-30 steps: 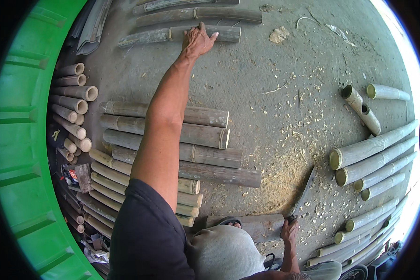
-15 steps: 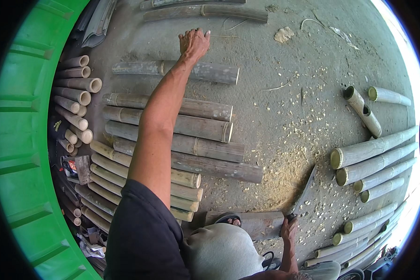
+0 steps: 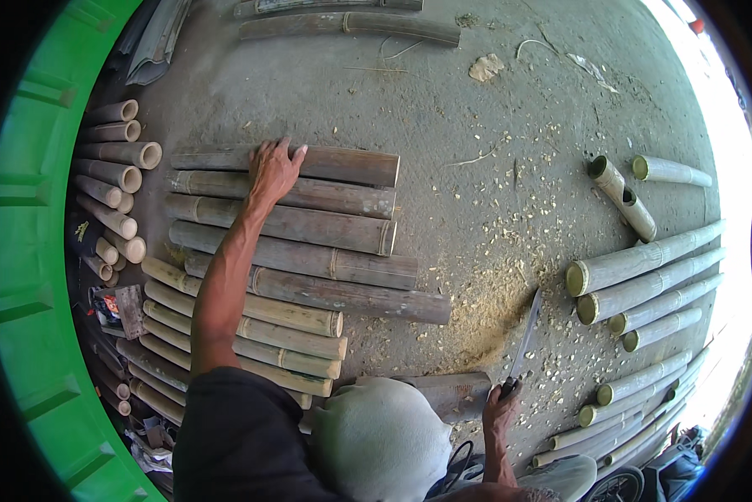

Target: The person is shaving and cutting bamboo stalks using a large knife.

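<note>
While your left hand (image 3: 274, 170) lies palm-down with fingers spread on the top bamboo pole (image 3: 342, 166), that pole now sits against the row of cut poles (image 3: 309, 251) on the ground; a second ago you were reaching for it farther away. Your right hand (image 3: 501, 407) stays closed around the knife (image 3: 524, 341), blade resting in the sawdust (image 3: 476, 305).

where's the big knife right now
In the head view the knife is lower right of centre, gripped by the right hand, its blade angled up over the sawdust between the central bamboo row and the right-hand poles.
</note>
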